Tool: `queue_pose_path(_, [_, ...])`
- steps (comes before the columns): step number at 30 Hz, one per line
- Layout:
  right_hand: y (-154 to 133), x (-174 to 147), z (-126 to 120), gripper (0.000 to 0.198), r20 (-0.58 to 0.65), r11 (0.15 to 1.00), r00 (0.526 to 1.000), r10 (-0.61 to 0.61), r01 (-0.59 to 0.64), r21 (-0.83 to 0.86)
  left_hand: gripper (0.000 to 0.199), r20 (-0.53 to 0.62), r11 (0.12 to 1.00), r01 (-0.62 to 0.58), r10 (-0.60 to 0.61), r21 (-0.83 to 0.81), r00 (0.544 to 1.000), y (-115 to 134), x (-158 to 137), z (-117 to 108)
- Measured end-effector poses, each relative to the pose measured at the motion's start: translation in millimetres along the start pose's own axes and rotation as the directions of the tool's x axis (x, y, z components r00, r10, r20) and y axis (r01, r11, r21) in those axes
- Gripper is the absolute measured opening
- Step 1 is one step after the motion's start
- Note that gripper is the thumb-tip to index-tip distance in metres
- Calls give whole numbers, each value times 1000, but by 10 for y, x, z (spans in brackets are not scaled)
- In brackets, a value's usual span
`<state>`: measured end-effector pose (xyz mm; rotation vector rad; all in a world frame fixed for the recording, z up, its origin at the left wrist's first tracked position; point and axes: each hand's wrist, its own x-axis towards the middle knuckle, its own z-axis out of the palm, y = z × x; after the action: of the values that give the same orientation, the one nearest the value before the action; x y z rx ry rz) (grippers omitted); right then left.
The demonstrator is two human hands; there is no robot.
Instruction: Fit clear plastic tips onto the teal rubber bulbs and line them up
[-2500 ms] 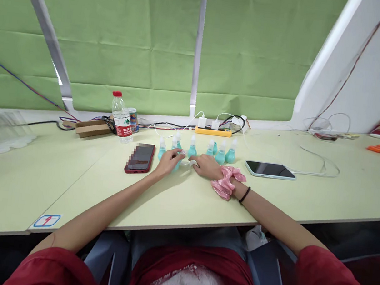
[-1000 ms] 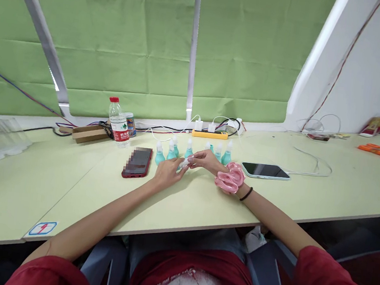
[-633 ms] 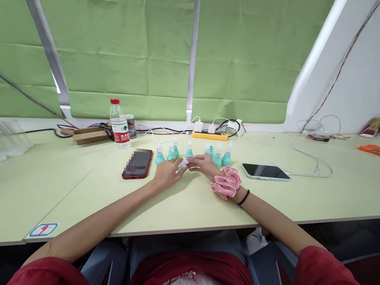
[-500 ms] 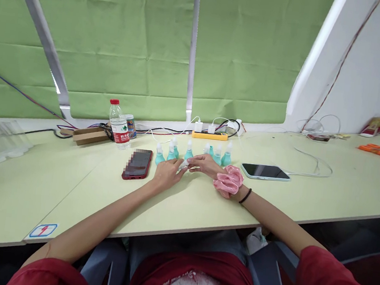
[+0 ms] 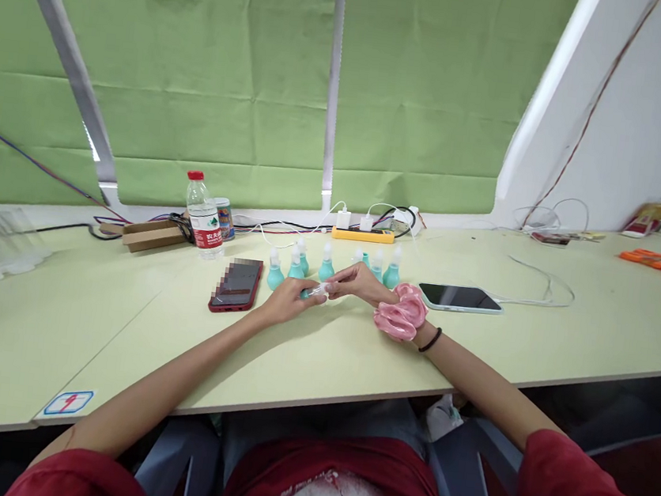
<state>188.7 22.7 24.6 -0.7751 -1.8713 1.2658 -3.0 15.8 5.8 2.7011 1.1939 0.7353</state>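
My left hand [image 5: 292, 299] is closed around a nasal aspirator, a small bulb of which a bit of teal [image 5: 305, 294] shows between the fingers. Its clear tip [image 5: 319, 289] points toward my right hand [image 5: 359, 283], whose thumb and fingers pinch the end of that clear piece. Whether the tip is fully joined to the bulb is hidden by the fingers. Just behind both hands stand several similar teal nasal aspirators [image 5: 327, 267] with clear tips, upright on the table. One of them, to the right, appears to lack a clear tip [image 5: 366, 259].
Left of my hands lies a red-cased phone [image 5: 236, 285], and a white-edged phone [image 5: 461, 298] lies to the right. Farther back are a water bottle [image 5: 205, 222], a can [image 5: 225, 218], a cardboard tray [image 5: 156, 236] and a yellow power strip [image 5: 363, 235] with cables.
The left hand has turned and lowered slightly, so teal now shows in its grip. My right hand's wrist has shifted a little to the right, with its fingers still at the clear piece.
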Motion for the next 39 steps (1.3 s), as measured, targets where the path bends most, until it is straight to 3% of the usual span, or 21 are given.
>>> queue_pose_path(7, [7,12,1,27,20,999,999,35,-35,16,39,-21,959,29,-24,281,999,31,-25,66])
queue_pose_path(11, [26,4,22,27,29,995,997,71,-73,69,38,-8,931,52,-53,362,999,48,-26,94])
queue_pose_path(22, [248,153,74,22,77,950,985,156,-171,260,38,-54,926,74,-58,369,997,58,-29,124])
queue_pose_path(27, [280,203,127,24,-46,895,978,205,-169,413,37,-121,950,114,-82,289,989,39,15,113])
queue_pose_path(30, [176,223,153,28,-210,950,964,165,-98,296,37,-202,987,95,-67,132,977,36,49,44])
queue_pose_path(34, [-73,328,89,31,-400,995,912,-94,77,-58,43,-296,995,83,-96,-55,950,24,56,-54])
queue_pose_path(38, [-353,564,-64,29,-442,891,835,-327,117,-439,43,-325,964,141,-212,-228,922,-78,55,-40])
queue_pose_path(39, [-401,637,-93,28,-410,844,840,-357,101,-527,41,-311,957,174,-243,-233,919,-114,58,-18])
